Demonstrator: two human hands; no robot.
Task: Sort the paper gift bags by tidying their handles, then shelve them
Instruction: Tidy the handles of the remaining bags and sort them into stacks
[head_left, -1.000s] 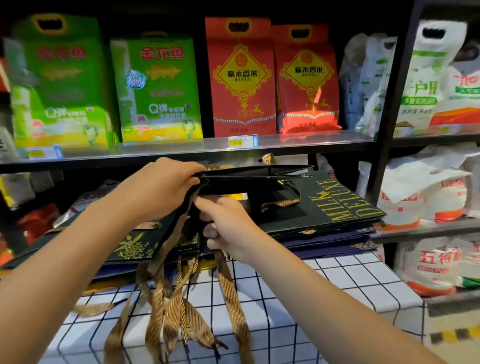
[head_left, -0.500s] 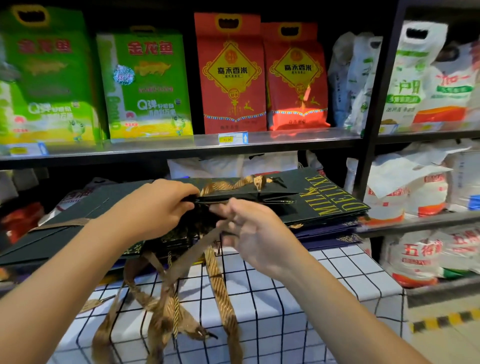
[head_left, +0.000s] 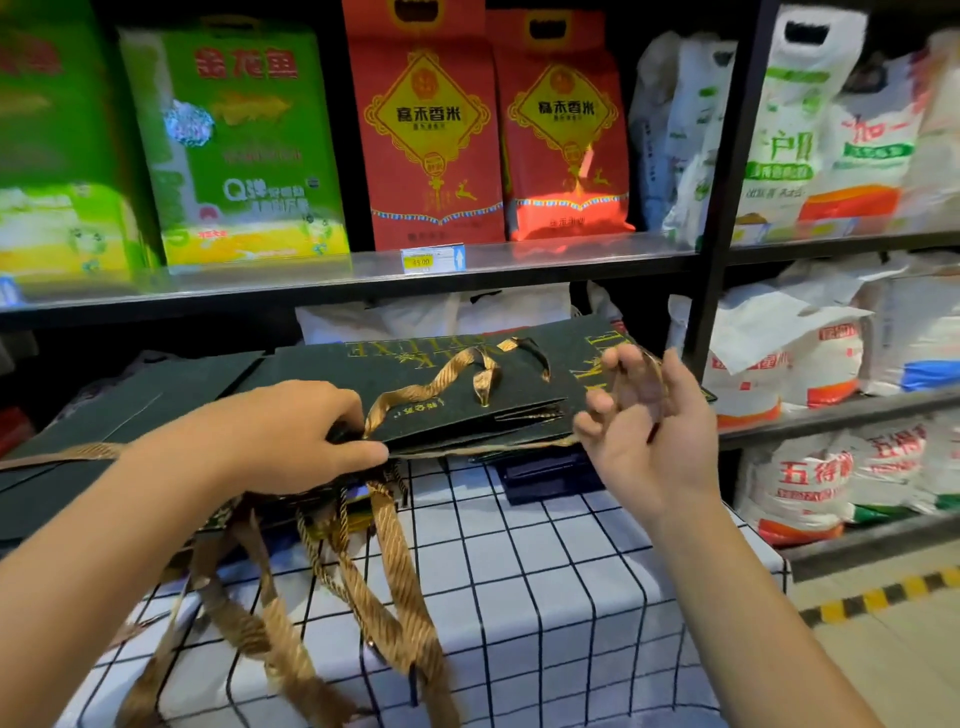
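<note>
Just one view here, a wide-angle cam on the person's head, looking forward and tilted down. It sits close: both forearms come in from the bottom corners, the checkered tabletop (head_left: 545, 571) fills the lower middle, and the store shelf (head_left: 545, 260) runs across the upper half, bending a bit toward the edges.

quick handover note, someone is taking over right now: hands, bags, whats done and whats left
Left hand pinches the near edge of the top dark gift bag, which lies flat on the stack on the checked cloth.
Right hand is lifted beside the stack, fingers loosely curled; whether it holds a ribbon is unclear.
Done: one gold ribbon handle lies on top of that bag.
Left: more ribbon handles dangle over the front edge; tuck them, then shelve the bags.
</note>
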